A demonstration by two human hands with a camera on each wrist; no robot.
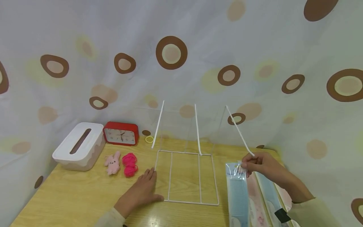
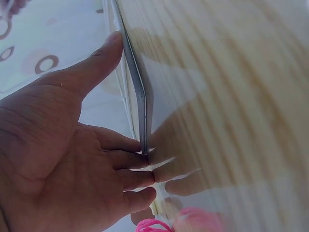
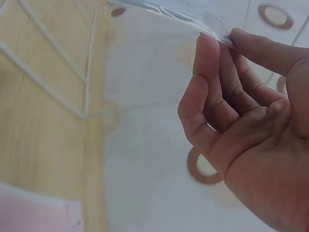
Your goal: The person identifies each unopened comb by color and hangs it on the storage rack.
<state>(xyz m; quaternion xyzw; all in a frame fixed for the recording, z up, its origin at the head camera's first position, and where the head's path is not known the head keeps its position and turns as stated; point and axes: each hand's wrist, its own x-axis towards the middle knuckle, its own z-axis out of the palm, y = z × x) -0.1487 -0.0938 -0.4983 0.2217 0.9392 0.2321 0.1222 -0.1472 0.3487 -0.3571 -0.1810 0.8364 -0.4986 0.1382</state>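
On the table stands a white wire rack [image 1: 200, 176], its rectangular base flat and three arms rising and slanting forward. My left hand [image 1: 144, 187] rests at the base's left front corner. The left wrist view shows its thumb [image 2: 108, 48] and straight fingertips against the rack's wire [image 2: 137, 84]. With thumb and fingertips, my right hand [image 1: 263, 165] pinches the clear top of a packaged blue comb [image 1: 238, 195], close below the rack's right arm tip. In the right wrist view the plastic package [image 3: 193, 12] is seen partly, at the top.
More packaged combs [image 1: 256, 198], pink and blue, lie at the right. On the left are a white tissue box [image 1: 96, 146], a red alarm clock [image 1: 121, 133], a pink plush toy [image 1: 112, 163] and pink yarn [image 1: 130, 164]. A yellow ring [image 1: 149, 139] lies near the patterned curtain [image 1: 198, 47].
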